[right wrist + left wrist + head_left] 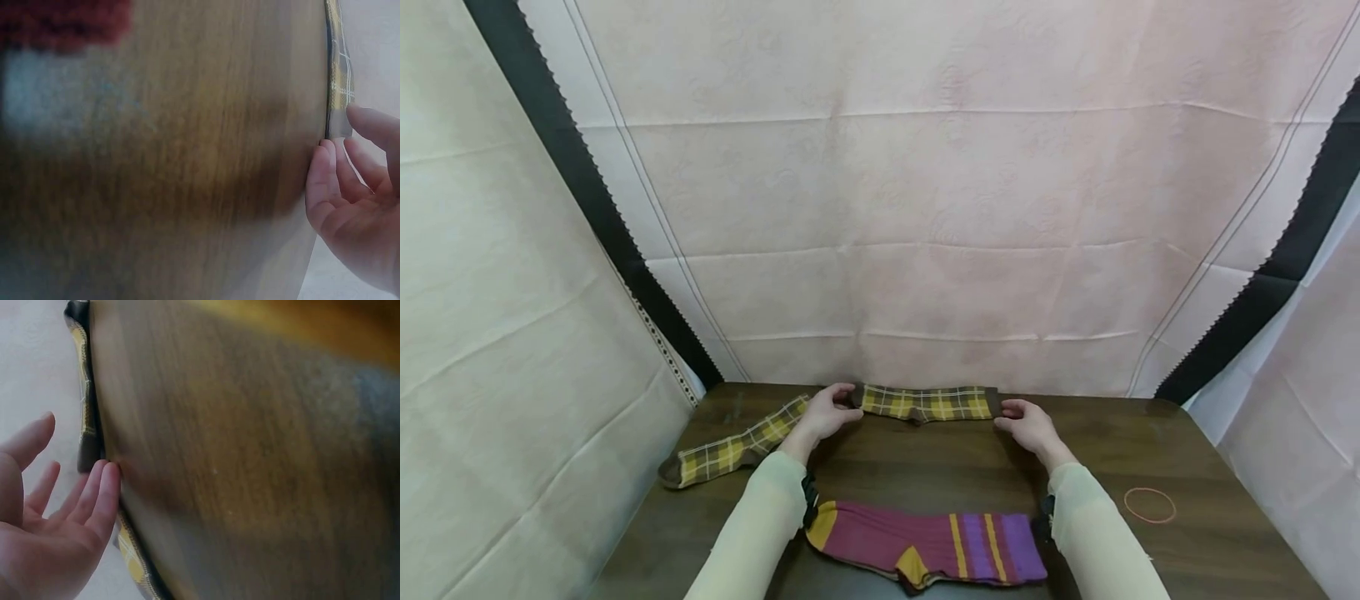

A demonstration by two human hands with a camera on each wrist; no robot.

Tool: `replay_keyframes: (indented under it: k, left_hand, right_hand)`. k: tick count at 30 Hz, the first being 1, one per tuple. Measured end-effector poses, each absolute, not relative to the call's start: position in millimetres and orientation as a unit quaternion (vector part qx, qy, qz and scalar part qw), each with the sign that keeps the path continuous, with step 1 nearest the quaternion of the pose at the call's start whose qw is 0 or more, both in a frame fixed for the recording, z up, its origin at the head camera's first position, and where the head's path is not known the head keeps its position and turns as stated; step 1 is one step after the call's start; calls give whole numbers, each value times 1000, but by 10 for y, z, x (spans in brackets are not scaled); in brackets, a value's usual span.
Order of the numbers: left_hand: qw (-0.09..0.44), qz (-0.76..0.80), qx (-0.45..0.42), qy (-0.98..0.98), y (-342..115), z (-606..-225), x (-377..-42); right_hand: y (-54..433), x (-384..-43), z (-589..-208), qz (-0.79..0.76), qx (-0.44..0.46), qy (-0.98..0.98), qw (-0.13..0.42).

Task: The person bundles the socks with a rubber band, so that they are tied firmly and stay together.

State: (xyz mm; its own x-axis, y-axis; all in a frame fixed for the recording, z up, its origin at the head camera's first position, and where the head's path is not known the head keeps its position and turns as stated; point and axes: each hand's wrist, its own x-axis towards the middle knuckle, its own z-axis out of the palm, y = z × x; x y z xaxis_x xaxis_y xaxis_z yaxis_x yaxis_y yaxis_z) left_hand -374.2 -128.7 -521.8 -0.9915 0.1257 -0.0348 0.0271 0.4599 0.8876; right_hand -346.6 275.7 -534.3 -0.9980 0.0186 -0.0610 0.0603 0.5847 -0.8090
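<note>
Nearest us lies a maroon-and-purple sock point(917, 542), with a yellow plaid sock point(925, 406) beyond it.
We see the yellow plaid sock flat near the far edge of the table point(925, 467), between our left hand point(826, 414) and right hand point(1028, 425), one at each end, both with thumb and fingers parted; a second plaid sock point(722, 457) slants on our left.

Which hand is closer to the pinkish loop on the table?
Right. The right hand is by the right end of one plaid sock, beyond the loop and to its left; the left hand is farther left, by that sock's other end.
</note>
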Motion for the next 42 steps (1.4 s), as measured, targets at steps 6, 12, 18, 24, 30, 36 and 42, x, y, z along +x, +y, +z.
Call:
replay_keyframes:
  k: [6,12,18,24,30,36,42]
  left_hand:
    - [73,505,43,859,-1303,-5269,-3748]
    - [81,497,43,863,-1326,-5268,-3751]
    - [80,485,31,871,-1361,-5252,-3706]
    - [55,531,-6,846,-1357,-5253,-3660]
    - [20,616,-76,784,-1376,-5288,-3630]
    - [2,642,-121,757,-1418,-5304,-3612]
    - [30,636,-108,763,-1449,-5301,-3532]
  right_hand:
    - [2768,-3436,-5311,-484,31,874,36]
    - [2762,-3448,-5285,-489,32,871,44]
    - [2699,-3468,-5308,-415,40,909,24]
    - [2672,-3430,-5263,-354,34,935,12]
    - [2652,-3380,-5224,-330,11,944,7]
    - [2668,-3390,-5216,-314,-17,949,19]
    - [2766,-3313,-5205,-336,-38,940,52]
